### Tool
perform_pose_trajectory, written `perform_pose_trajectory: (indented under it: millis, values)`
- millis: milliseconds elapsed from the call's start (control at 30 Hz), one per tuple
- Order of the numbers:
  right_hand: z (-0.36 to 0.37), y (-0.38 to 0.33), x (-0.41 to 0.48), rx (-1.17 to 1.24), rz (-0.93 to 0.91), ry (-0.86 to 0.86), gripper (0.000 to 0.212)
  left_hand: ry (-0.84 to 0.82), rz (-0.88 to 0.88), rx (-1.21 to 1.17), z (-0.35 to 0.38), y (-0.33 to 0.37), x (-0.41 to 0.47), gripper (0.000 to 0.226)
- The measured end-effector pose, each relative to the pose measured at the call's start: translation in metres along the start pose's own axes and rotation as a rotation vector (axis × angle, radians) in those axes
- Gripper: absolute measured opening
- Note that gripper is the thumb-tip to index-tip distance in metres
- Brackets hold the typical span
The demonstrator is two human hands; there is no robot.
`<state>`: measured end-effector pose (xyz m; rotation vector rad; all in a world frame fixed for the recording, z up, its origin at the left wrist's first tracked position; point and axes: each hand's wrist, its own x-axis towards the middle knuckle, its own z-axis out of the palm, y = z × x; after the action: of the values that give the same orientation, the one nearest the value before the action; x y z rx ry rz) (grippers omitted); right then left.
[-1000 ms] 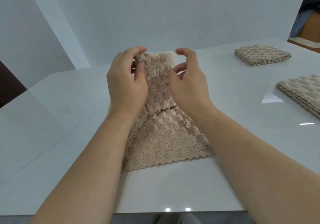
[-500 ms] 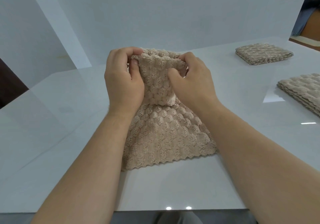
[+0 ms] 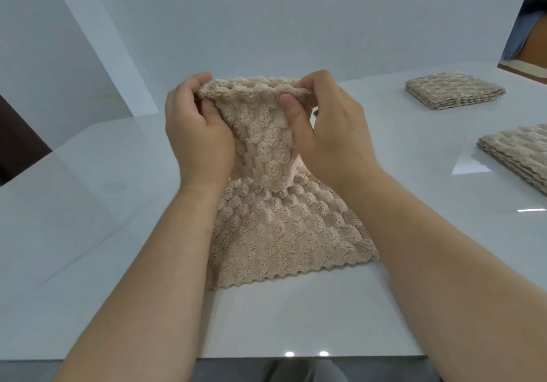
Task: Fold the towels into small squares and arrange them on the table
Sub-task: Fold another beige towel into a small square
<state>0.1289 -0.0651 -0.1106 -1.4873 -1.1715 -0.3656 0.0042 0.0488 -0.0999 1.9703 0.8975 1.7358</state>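
A beige textured towel (image 3: 284, 233) lies in front of me on the white table (image 3: 118, 204), its near zigzag edge flat on the surface. Its far part is lifted off the table. My left hand (image 3: 198, 133) pinches the raised edge at its left corner. My right hand (image 3: 328, 133) pinches the same edge at its right corner, thumb on the near side. The lifted cloth sags between the two hands.
A folded beige towel stack (image 3: 454, 90) sits at the far right of the table. A second folded stack (image 3: 518, 153) lies nearer on the right, cut off by the frame. A white wall stands behind the table; the near table edge runs below my forearms.
Both hands closed on the towel's far edge and moved apart, spreading that edge wider between them. The near part stayed flat on the table.
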Motion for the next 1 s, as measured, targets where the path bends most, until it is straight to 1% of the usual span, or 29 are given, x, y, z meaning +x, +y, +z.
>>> perform_pose_trajectory:
  millis: [100, 133, 167, 267, 333, 400, 433, 467, 533, 567, 600, 667, 700, 733, 800, 900, 1000]
  values:
    - [-0.002, -0.002, 0.0, 0.133, 0.071, 0.013, 0.018, -0.056, -0.101, -0.083, 0.003, 0.002, -0.001, 0.022]
    - [-0.002, -0.002, 0.001, 0.164, 0.098, 0.025, 0.018, -0.074, -0.129, -0.106, 0.005, 0.003, -0.002, 0.019]
    - [-0.003, -0.002, 0.001, 0.199, 0.138, 0.028, 0.021, -0.09, -0.15, -0.12, 0.006, 0.004, -0.003, 0.017]
    - [-0.001, 0.001, 0.004, 0.339, 0.322, 0.016, 0.04, -0.118, -0.171, -0.112, 0.011, 0.003, -0.004, 0.014]
    - [0.001, 0.007, 0.007, 0.389, 0.396, 0.018, 0.035, -0.121, -0.164, -0.101, 0.012, 0.002, -0.005, 0.015]
    - [0.003, 0.01, 0.008, 0.433, 0.426, 0.027, 0.043, -0.124, -0.188, -0.109, 0.013, 0.003, -0.006, 0.015]
    - [0.003, 0.01, 0.008, 0.427, 0.428, 0.036, 0.043, -0.136, -0.218, -0.126, 0.014, 0.003, -0.007, 0.019]
    - [0.003, 0.011, 0.008, 0.404, 0.425, 0.041, 0.039, -0.156, -0.263, -0.163, 0.016, 0.002, -0.007, 0.029]
    - [0.003, 0.01, 0.007, 0.355, 0.414, 0.032, 0.031, -0.235, -0.376, -0.232, 0.02, 0.001, -0.008, 0.059]
    - [0.003, 0.01, 0.006, 0.343, 0.409, 0.032, 0.029, -0.292, -0.429, -0.258, 0.022, 0.0, -0.008, 0.068]
    - [0.003, 0.009, 0.006, 0.331, 0.403, 0.029, 0.027, -0.341, -0.487, -0.294, 0.024, 0.0, -0.009, 0.072]
    - [0.003, 0.009, 0.006, 0.289, 0.387, 0.028, 0.02, -0.387, -0.58, -0.363, 0.026, -0.001, -0.011, 0.063]
    - [0.002, 0.01, 0.006, 0.275, 0.378, 0.033, 0.014, -0.398, -0.594, -0.373, 0.026, 0.0, -0.012, 0.057]
    - [0.002, 0.011, 0.006, 0.267, 0.373, 0.035, 0.011, -0.398, -0.583, -0.361, 0.027, -0.001, -0.011, 0.054]
    - [0.002, 0.012, 0.005, 0.238, 0.362, 0.034, 0.01, -0.349, -0.516, -0.281, 0.027, 0.001, -0.013, 0.055]
    - [0.004, 0.013, 0.002, 0.153, 0.335, 0.027, 0.023, -0.29, -0.334, -0.106, 0.026, 0.003, -0.017, 0.047]
    - [0.005, 0.014, 0.001, 0.09, 0.346, 0.01, 0.03, -0.277, -0.208, -0.012, 0.023, 0.005, -0.02, 0.038]
